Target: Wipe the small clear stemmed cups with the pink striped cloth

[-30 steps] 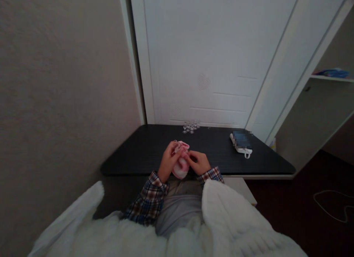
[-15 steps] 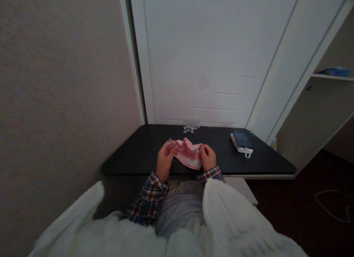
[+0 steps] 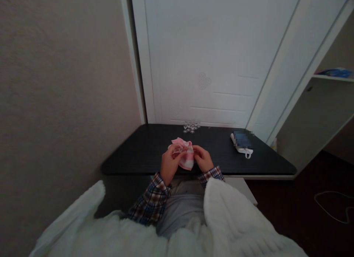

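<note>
The left hand grips a thin, soft pink-and-white striped cloth together with a small clear object, its shape partly hidden by the fingers. The right hand pinches the opposite side of the cloth between its fingers. The cloth is located between both hands, over the near edge of the black wood-grained tabletop. A cluster of small clear transparent pieces lies near the tabletop's far edge. A white case with a dark-topped rectangular device rests toward the right end.
</note>
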Demonstrator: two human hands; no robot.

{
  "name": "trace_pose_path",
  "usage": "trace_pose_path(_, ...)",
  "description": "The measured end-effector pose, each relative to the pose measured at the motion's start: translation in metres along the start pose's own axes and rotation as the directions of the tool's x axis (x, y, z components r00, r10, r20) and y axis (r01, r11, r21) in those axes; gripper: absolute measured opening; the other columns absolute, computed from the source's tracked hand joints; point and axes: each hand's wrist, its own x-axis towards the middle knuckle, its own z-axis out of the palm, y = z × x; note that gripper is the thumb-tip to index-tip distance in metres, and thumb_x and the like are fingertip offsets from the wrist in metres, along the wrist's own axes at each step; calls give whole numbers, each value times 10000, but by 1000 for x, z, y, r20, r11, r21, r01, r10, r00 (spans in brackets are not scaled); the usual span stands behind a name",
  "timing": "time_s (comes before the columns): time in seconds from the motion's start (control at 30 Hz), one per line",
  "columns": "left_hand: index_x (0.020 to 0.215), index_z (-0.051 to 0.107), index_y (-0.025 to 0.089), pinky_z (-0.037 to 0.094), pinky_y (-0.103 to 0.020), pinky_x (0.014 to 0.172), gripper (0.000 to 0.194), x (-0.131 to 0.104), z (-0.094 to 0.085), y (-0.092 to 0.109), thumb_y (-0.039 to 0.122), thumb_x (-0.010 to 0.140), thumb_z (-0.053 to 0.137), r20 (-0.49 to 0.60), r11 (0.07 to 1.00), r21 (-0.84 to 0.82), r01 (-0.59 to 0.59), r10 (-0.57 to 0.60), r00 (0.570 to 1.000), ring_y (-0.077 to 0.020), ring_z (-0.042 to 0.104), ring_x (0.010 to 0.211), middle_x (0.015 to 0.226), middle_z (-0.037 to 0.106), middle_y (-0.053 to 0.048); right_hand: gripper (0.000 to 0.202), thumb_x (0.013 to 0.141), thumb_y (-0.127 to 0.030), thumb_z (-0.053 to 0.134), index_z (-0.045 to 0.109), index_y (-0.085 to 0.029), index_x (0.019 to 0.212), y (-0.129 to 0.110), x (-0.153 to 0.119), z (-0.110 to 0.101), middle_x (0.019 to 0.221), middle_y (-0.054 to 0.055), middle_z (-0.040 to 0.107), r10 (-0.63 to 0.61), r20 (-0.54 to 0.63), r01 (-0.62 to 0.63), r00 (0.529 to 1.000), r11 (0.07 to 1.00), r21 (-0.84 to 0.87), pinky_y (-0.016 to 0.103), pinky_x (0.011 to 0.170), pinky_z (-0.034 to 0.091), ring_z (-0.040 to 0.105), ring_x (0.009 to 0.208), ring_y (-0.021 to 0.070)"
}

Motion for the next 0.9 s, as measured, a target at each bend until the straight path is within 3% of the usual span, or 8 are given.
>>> trace_pose_path(0.3, 841, 616, 175, 497, -274, 653, 203, -1, 0, 0, 286, 674, 648, -41, 995, 95, 19, -15, 999, -163, 618, 713, 821, 649, -27, 344, 638, -103, 442, 605, -198, 926, 7, 3, -1, 923, 21, 659, 88, 48, -97, 995, 965, 243, 284, 748, 476, 604, 860, 158)
trace_pose_path(0.5, 854, 595, 186, 473, -265, 679, 178, -2, 0, 8, 279, 704, 623, -56, 980, 199, -23, 34, 998, -159, 613, 750, 819, 644, -13, 341, 606, -144, 591, 560, -197, 941, 2, 4, 0, 785, -5, 665, 142, 125, -183, 982, 881, 437, 245, 666, 469, 613, 699, 122)
trace_pose_path(0.6, 832, 596, 187, 449, -273, 701, 159, -3, 0, 8, 293, 715, 614, -52, 942, 333, -51, 73, 996, -162, 603, 760, 815, 644, -12, 323, 574, -151, 621, 556, -189, 888, 2, 5, 0, 707, -15, 654, 218, 103, -241, 970, 873, 423, 235, 590, 463, 596, 611, 117)
trace_pose_path(0.73, 880, 593, 187, 446, -277, 721, 182, -3, -1, 6, 291, 730, 598, -46, 934, 351, -68, 90, 995, -162, 596, 777, 843, 643, -19, 287, 557, -158, 652, 565, -182, 830, 4, 6, -1, 664, -17, 643, 259, 50, -255, 964, 863, 437, 222, 548, 461, 583, 581, 114)
trace_pose_path(0.9, 874, 628, 193, 446, -288, 735, 158, -2, -2, 3, 246, 729, 593, -18, 908, 402, -119, 138, 990, -169, 584, 785, 858, 645, -27, 292, 638, -277, 672, 578, -200, 903, 4, 4, -5, 848, 26, 666, 234, 1, -195, 972, 810, 553, 250, 599, 503, 616, 707, 140)
